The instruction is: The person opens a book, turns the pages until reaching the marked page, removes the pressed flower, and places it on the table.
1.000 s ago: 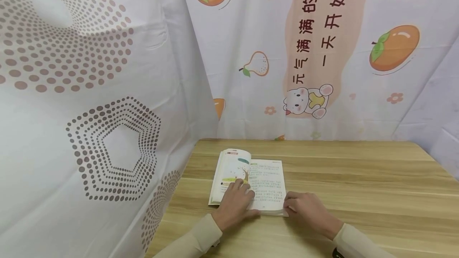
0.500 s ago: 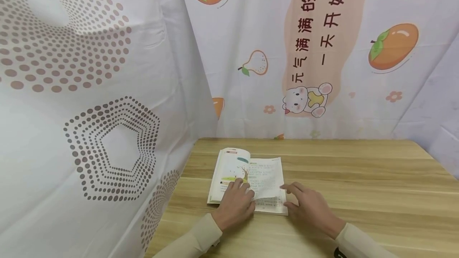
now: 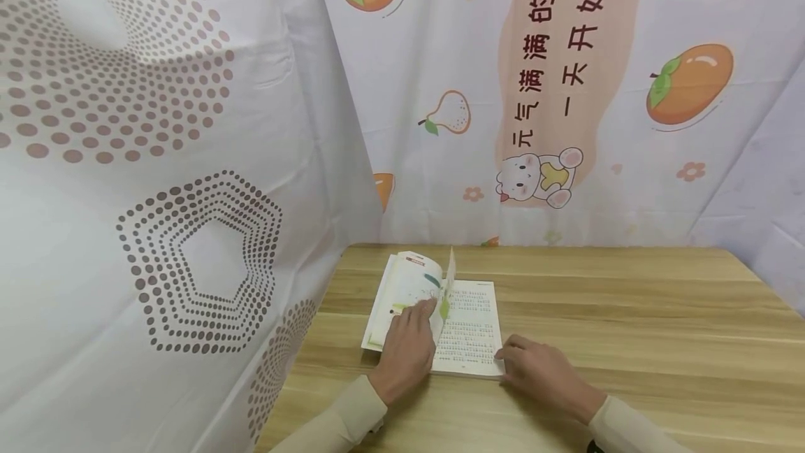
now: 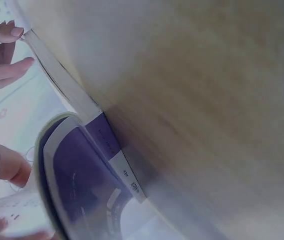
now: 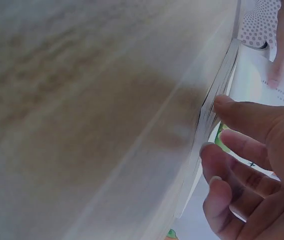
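Observation:
An open book (image 3: pixel 468 341) lies on the wooden table, with a colour picture on its left page and rows of print on its right. One leaf (image 3: pixel 450 277) stands nearly upright near the middle fold. My left hand (image 3: pixel 407 344) rests on the left page, fingers extended toward the fold. At the lower right corner, my right hand (image 3: pixel 544 376) holds the book's edge; in the right wrist view its thumb (image 5: pixel 237 110) is at the page edges, with the fingers bent close by. The left wrist view shows the purple-and-white spine (image 4: pixel 103 134) and a bowed purple cover (image 4: pixel 76 165).
The wood-grain table (image 3: pixel 629 313) stretches away to the right of the book. A white curtain with brown dots (image 3: pixel 207 257) hangs along the left side. Behind the table is another curtain (image 3: pixel 465 180) with printed fruit and writing.
A leaf lifted from the right page has swung up and left to stand near the fold. My left hand has shifted slightly left; the right has returned to the lower corner.

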